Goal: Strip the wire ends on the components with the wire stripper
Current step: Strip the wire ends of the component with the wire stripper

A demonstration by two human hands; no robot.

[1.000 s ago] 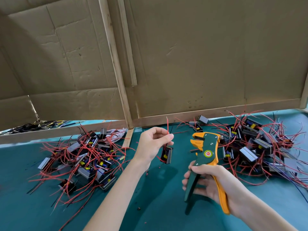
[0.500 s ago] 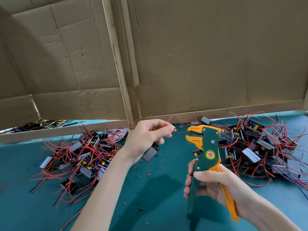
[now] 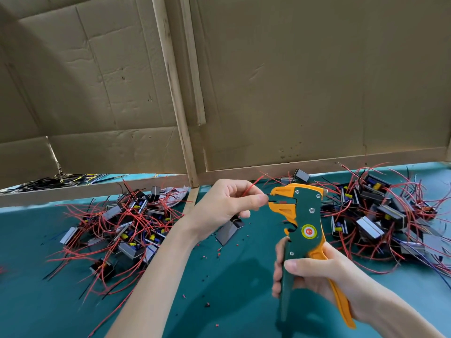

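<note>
My left hand (image 3: 225, 207) pinches a thin wire of a small grey component (image 3: 229, 231) that hangs below the hand. The wire's end sits in the orange jaws of the wire stripper (image 3: 305, 223). A second red wire (image 3: 256, 182) of the component sticks up past my fingers. My right hand (image 3: 314, 276) grips the stripper's green and orange handles and holds the tool upright, jaws pointing left. One pile of components with red wires (image 3: 122, 228) lies at the left, another pile of components (image 3: 380, 215) at the right.
The green table mat (image 3: 231, 276) carries small red and black bits of stripped insulation between my arms. A cardboard wall (image 3: 292, 93) with wooden strips (image 3: 175, 93) closes the back. Black wires (image 3: 48, 181) lie beyond the wall at far left.
My left hand turned the component from hanging upright to lying under the palm and brought its wire rightward into the stripper's jaws. The stripper moved up and slightly left to meet it.
</note>
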